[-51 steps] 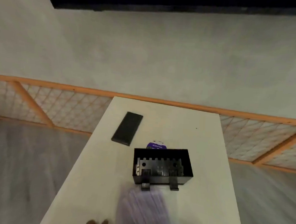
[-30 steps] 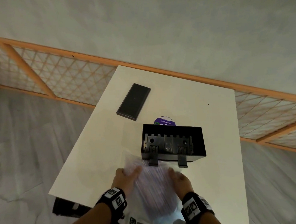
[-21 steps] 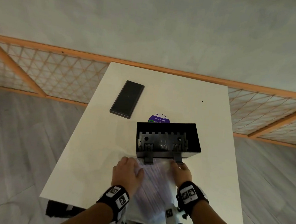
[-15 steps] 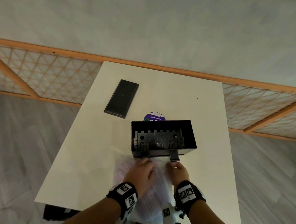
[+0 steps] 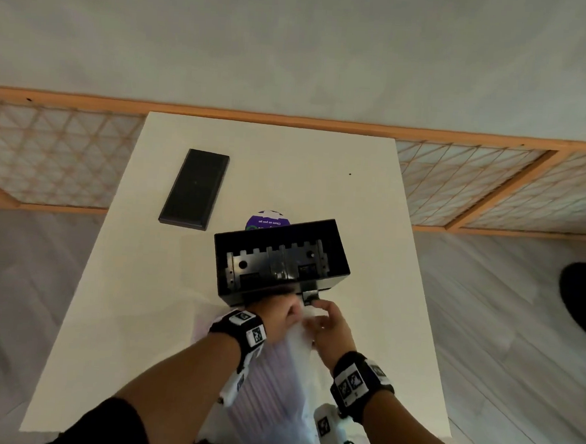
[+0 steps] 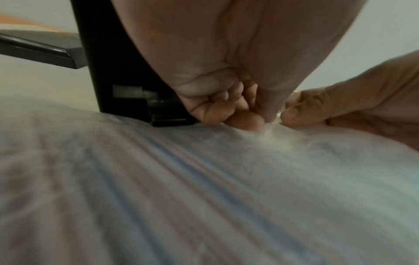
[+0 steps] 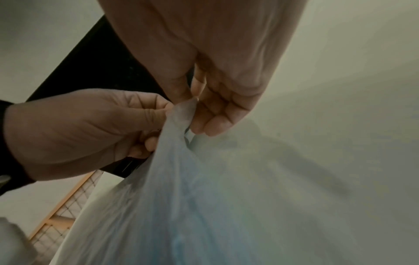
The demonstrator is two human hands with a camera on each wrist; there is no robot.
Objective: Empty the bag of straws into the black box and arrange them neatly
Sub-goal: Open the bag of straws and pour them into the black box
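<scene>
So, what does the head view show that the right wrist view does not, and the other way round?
Only the head view shows the white table, the flat black lid, the purple round label and the black box interior, with no straws in it. Only the right wrist view shows the bag's top edge pinched between fingertips. Both show the left hand, right hand and bag of straws.

white table (image 5: pixel 372 199) | black box (image 5: pixel 337 259) | straw bag (image 5: pixel 274 392) | black lid (image 5: pixel 194 188) | purple disc (image 5: pixel 267 220)

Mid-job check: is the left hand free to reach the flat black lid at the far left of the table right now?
Probably not yet. The left hand is pinching the bag of straws at its top beside the right hand. The way to the lid looks clear across bare table, once it lets go.
</scene>
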